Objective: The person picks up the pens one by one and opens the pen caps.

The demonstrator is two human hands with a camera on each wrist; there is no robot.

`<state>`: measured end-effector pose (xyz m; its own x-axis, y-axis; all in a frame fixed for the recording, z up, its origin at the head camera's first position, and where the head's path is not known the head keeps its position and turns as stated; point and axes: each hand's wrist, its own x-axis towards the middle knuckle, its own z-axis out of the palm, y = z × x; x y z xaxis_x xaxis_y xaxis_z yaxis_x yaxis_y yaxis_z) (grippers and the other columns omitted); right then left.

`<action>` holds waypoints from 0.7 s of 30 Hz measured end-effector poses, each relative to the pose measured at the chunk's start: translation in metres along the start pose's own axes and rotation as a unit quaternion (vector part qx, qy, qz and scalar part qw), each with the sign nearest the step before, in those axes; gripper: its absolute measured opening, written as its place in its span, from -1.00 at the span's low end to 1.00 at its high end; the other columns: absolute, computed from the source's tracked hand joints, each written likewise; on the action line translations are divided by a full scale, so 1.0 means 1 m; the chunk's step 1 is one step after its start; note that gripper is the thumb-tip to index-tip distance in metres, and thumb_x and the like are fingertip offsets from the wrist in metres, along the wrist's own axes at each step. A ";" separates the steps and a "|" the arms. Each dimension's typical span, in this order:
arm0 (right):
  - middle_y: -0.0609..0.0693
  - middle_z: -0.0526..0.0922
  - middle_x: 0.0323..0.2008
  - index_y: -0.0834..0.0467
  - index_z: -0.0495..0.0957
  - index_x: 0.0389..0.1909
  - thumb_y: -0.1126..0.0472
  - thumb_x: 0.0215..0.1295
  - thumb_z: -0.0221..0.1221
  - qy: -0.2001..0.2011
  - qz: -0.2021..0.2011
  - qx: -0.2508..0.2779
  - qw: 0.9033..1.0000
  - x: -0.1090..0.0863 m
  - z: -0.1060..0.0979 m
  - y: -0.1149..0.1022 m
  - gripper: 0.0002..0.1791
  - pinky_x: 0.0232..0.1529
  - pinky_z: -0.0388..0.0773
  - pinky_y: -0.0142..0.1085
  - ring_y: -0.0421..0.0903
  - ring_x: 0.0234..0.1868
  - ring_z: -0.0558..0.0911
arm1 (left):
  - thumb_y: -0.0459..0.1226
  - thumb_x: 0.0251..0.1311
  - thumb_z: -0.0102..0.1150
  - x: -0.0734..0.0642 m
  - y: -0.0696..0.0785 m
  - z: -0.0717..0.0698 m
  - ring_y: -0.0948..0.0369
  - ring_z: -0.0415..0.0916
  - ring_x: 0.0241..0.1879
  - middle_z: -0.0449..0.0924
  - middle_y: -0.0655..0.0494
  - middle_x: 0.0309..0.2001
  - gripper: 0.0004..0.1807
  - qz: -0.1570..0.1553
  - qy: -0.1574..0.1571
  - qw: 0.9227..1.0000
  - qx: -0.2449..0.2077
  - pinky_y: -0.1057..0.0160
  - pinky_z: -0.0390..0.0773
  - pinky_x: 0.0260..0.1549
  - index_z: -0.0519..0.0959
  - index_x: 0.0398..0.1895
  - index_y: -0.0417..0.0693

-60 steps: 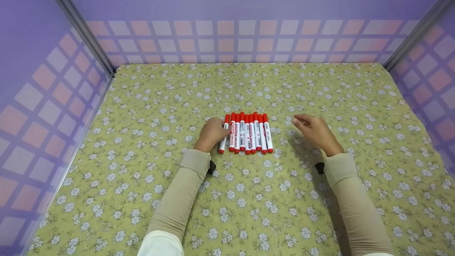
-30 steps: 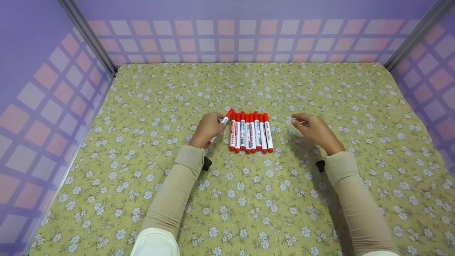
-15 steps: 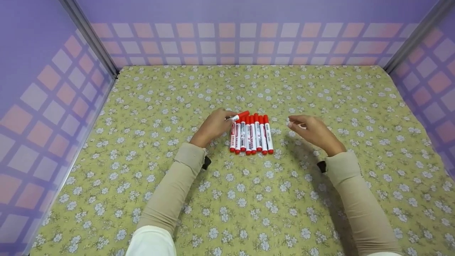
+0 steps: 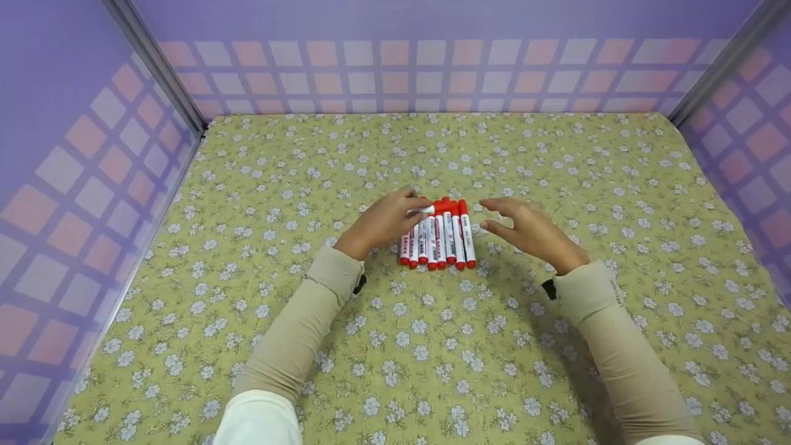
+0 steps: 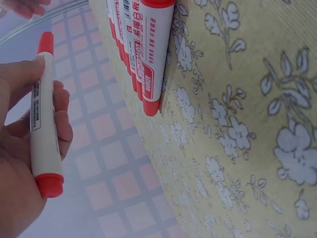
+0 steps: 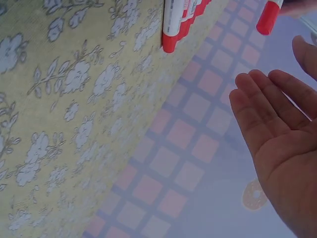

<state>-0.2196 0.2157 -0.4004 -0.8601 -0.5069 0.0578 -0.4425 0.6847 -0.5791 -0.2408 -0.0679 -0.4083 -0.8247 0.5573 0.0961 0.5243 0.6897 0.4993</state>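
My left hand (image 4: pixel 384 220) grips a white marker (image 5: pixel 44 114) with a red cap and red end, lifted above the table. In the left wrist view the thumb lies on one side of its barrel and the fingers wrap the other. Below it, a row of several like markers (image 4: pixel 440 244) lies side by side on the cloth, red caps away from me. The left hand hides part of the row's left end. My right hand (image 4: pixel 531 233) hovers right of the row, thumb and fingers spread apart, holding nothing; the held marker's red cap (image 6: pixel 269 19) points toward it.
A yellow-green floral cloth (image 4: pixel 420 352) covers the table. Purple panels (image 4: pixel 395 18) with pink and white squares close off the back, left and right sides, with grey posts (image 4: pixel 164 68) at the rear corners.
My left hand picked up the leftmost marker, tilted it cap to the right and brought it rightward over the row. My right hand shifted left toward it and spread its thumb and fingers.
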 end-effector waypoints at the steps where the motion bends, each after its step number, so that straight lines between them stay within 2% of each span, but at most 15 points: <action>1: 0.16 0.39 0.33 0.14 0.34 0.36 0.00 0.39 0.10 -0.002 -0.001 -0.004 1.000 0.001 0.000 -0.002 -0.42 0.25 0.37 0.05 0.16 0.33 0.39 | -0.19 0.38 0.05 0.000 0.002 0.000 0.17 0.45 -0.18 0.47 0.00 -0.02 -0.62 0.007 0.002 1.000 0.007 0.21 0.51 -0.20 0.52 0.24 0.04; 6: 0.16 0.39 0.32 0.15 0.34 0.36 0.07 0.38 0.12 -0.010 -0.019 -0.018 1.000 0.006 0.002 -0.011 -0.44 0.27 0.34 0.07 0.15 0.35 0.36 | -0.19 0.34 0.11 0.002 0.007 0.001 0.17 0.46 -0.23 0.52 0.01 -0.10 -0.64 0.050 0.019 0.998 0.043 0.23 0.54 -0.22 0.58 0.17 0.02; 11: 0.16 0.49 0.24 0.18 0.41 0.30 0.17 0.35 0.16 0.008 -0.071 -0.042 0.997 0.010 0.005 -0.017 -0.49 0.19 0.44 0.01 0.13 0.26 0.47 | -0.21 0.32 0.14 0.003 0.011 0.003 0.19 0.48 -0.29 0.53 0.02 -0.16 -0.69 0.094 0.035 0.993 0.059 0.25 0.54 -0.27 0.63 0.09 -0.03; 15: 0.16 0.55 0.18 0.18 0.46 0.25 0.19 0.33 0.17 0.030 -0.103 -0.063 0.992 0.012 0.008 -0.020 -0.53 0.13 0.51 -0.04 0.10 0.18 0.55 | -0.23 0.30 0.16 0.004 0.015 0.003 0.17 0.54 -0.23 0.59 0.01 -0.13 -0.70 0.123 0.048 0.988 0.078 0.26 0.58 -0.18 0.63 0.07 -0.04; 21: 0.18 0.59 0.12 0.21 0.48 0.24 0.21 0.32 0.19 0.039 -0.118 -0.065 0.990 0.014 0.012 -0.024 -0.53 0.06 0.55 -0.07 0.09 0.11 0.60 | -0.21 0.32 0.14 0.004 0.021 0.003 0.15 0.59 -0.11 0.64 0.01 -0.07 -0.70 0.149 0.056 0.983 0.096 0.26 0.58 -0.07 0.62 0.06 -0.05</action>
<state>-0.2185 0.1860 -0.3953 -0.7430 -0.6231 0.2443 -0.6586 0.6161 -0.4321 -0.2328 -0.0502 -0.3998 -0.6418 0.7001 0.3130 0.7669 0.5852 0.2635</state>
